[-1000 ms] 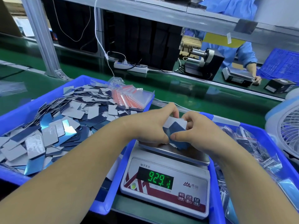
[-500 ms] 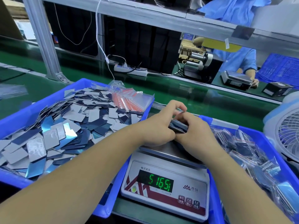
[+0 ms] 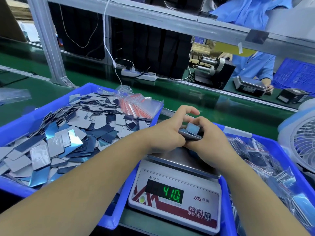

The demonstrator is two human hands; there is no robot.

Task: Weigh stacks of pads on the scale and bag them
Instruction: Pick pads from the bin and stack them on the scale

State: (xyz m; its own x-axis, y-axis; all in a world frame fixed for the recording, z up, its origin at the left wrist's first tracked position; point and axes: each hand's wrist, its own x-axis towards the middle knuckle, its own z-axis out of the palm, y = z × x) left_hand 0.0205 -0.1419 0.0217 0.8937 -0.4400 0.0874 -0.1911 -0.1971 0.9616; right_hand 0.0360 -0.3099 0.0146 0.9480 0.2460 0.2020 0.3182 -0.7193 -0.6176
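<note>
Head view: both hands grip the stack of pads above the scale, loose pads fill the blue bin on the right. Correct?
Not quite. The head view shows the loose pads in the left blue bin. Both the left hand and right hand do grip the stack of pads above the scale.

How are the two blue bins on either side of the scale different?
The left bin holds loose pads, grey and shiny blue, heaped in a pile; the right bin holds pads already sealed in small clear bags. The left bin also carries a bundle of empty red-striped bags at its far corner; the right bin shows none. Both are blue plastic trays flanking the scale.
</note>
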